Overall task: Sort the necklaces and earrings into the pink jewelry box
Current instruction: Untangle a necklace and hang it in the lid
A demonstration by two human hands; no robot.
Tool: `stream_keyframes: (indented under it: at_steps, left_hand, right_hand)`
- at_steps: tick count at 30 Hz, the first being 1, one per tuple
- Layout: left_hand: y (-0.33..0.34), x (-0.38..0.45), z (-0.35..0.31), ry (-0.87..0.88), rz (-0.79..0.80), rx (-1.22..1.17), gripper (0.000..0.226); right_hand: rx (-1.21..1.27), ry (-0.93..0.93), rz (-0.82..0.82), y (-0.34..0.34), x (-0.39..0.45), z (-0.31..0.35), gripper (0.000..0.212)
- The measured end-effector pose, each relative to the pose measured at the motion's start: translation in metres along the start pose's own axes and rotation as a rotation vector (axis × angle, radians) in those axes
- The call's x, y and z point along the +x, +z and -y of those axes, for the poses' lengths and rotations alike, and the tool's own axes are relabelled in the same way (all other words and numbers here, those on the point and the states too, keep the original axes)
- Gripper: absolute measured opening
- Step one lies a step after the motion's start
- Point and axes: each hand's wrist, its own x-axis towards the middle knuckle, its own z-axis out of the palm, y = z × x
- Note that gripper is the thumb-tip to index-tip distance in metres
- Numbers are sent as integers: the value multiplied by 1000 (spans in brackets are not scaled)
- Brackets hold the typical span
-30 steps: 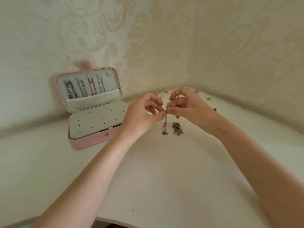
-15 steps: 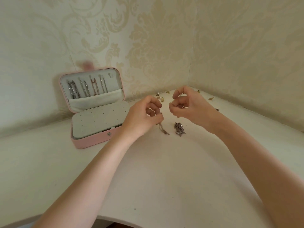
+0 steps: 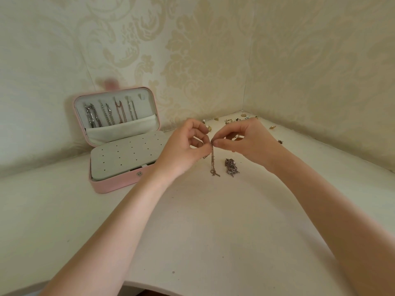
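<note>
Both hands meet at the centre of the frame: the left hand (image 3: 183, 146) and the right hand (image 3: 248, 142) each pinch, between thumb and fingertips, the top of one thin rose-gold chain necklace (image 3: 212, 161), which hangs straight down with its lower end touching the cream-white tabletop (image 3: 213, 231). One bunched silver-toned chain necklace (image 3: 231, 167) lies on the tabletop just to the right of the hanging chain, apart from it. Small gold-toned earrings (image 3: 228, 121) are scattered in the corner behind the hands, at upper right of centre; an exact count cannot be made, as some are hidden by the hands. One pink rectangular jewelry box (image 3: 119, 180) stands open at centre left, its lid leaning against the patterned beige wallpaper (image 3: 213, 50). Inside the lid, about four chain necklaces (image 3: 106, 112) hang side by side from hooks, their lower ends tucked into a white fabric pocket (image 3: 121, 130). The base is covered by a white perforated earring panel (image 3: 126, 157); no earring is visible in its holes.
</note>
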Motion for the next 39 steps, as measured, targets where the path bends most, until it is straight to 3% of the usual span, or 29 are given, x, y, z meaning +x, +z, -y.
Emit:
stream_keyframes:
  at_steps: [8, 18, 23, 30, 39]
  left_hand:
    - [2, 0, 2, 4, 6, 45, 32]
    - [4, -2, 1, 23, 45, 86, 34]
    - [4, -1, 1, 16, 40, 73, 33]
    - [1, -1, -1, -39, 16, -57, 23]
    - [2, -2, -1, -72, 86, 7, 23]
  right_hand:
    - [-174, -115, 30, 5, 0, 0, 29]
    - [-280, -116, 36, 5, 0, -5, 19]
    - [-226, -96, -1, 9, 2, -8, 24]
    - [-42, -25, -18, 2, 1, -5, 9]
    - [-159, 33, 38, 8, 0, -3, 28]
